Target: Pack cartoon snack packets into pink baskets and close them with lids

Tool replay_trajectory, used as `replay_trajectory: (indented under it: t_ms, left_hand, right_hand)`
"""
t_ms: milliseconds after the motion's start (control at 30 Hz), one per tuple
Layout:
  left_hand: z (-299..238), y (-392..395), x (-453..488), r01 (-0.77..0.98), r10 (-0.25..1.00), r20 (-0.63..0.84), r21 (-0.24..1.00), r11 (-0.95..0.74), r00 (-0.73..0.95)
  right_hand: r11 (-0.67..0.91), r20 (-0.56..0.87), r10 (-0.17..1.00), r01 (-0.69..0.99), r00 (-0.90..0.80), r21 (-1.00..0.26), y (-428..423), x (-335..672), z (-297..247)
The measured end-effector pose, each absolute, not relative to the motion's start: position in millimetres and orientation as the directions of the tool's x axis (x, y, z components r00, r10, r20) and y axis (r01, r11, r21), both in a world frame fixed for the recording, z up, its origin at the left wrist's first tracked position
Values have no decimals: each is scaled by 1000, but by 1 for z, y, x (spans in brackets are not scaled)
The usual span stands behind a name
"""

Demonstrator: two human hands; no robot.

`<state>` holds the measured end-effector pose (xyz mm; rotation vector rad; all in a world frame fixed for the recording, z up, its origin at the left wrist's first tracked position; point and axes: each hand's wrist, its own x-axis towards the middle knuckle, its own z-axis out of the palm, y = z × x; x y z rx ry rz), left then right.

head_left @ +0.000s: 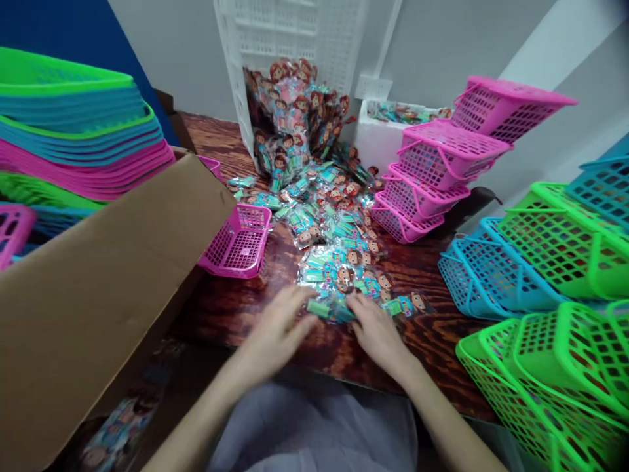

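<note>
Small clear packets with flat doll figures and pale green pieces lie in a loose pile point(339, 226) on the dark wooden table. At the near edge of the pile, one packet point(319, 308) lies between my hands. My left hand point(280, 331) is at its left end, with thumb and fingers apart; motion blurs the fingertips. My right hand point(376, 331) has bent fingers on the packet's right end, covering part of it. Another doll packet point(405, 305) lies just right of my right hand. A pink mesh basket point(240, 252) stands beyond my left hand.
A cardboard box flap point(118, 282) rises at left before stacked coloured baskets point(78, 137). A tipped white crate point(295, 33) spills packets at the back, beside a white foam box point(378, 134). Pink baskets point(427, 157), blue baskets point(491, 269) and green baskets point(535, 387) stand right.
</note>
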<state>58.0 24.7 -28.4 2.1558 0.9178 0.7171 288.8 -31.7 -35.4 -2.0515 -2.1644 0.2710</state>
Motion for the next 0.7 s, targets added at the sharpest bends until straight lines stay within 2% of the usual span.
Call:
replay_trajectory:
  t_ms: [133,200,333,467,600,700]
  left_hand:
    - [-77,21,68,575,735,84,566,-591,672]
    - [-91,22,72,603,758,98,543,-584,645]
    - [-89,24,73,587,789,152,588,-557,596]
    - [-78,16,66,550,816,140,673,-494,561]
    - [-71,7,58,517,829,149,718,-465,539]
    - [-68,6,51,513,817,120,724,-461,565]
  right_hand:
    - [156,94,985,977,-143,-144,-42,286,-45]
    - [160,79,985,980,-152,-115,-45,282,-49]
    - [82,38,996,984,-77,-161,-53,281,-46]
    - [98,-19,994,970,-104,-223,-64,283,-43]
    - [21,-96,994,979,-41,-204,-70,293,-43]
    - [-17,-166,986,967,-26,-256,-71,307,-37]
